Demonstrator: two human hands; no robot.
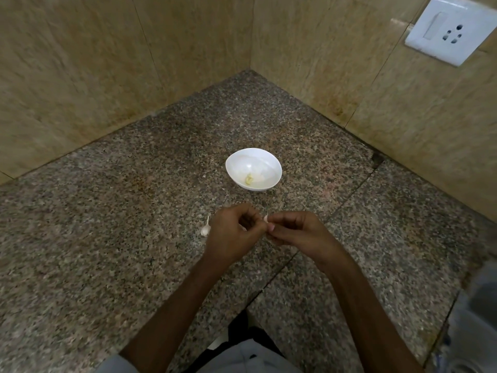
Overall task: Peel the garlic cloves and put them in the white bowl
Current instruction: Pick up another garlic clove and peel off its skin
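Hands meet low over the speckled stone table (107, 238), just in front of the white bowl (269, 162). The right hand (298, 232) pinches a small garlic clove (265, 218) between thumb and curled fingers (271, 226); only the clove's pale, pinkish top shows above the fingertips. The left hand (231, 232) comes in from the other side with its fingers (250, 211) curled tight toward the same clove and seems to grip it too, though the contact itself is hidden.

The bowl stands upright on the table beyond the hands, apart from them, and holds a small yellowish-green piece of garlic (249, 179) near its bottom. A second clove (205, 231), still in its white skin with a thin stalk pointing up, lies on the table just beside the left hand. Beige wall tiles (80, 63) close the corner behind, with a white socket (449, 30) at the upper right.
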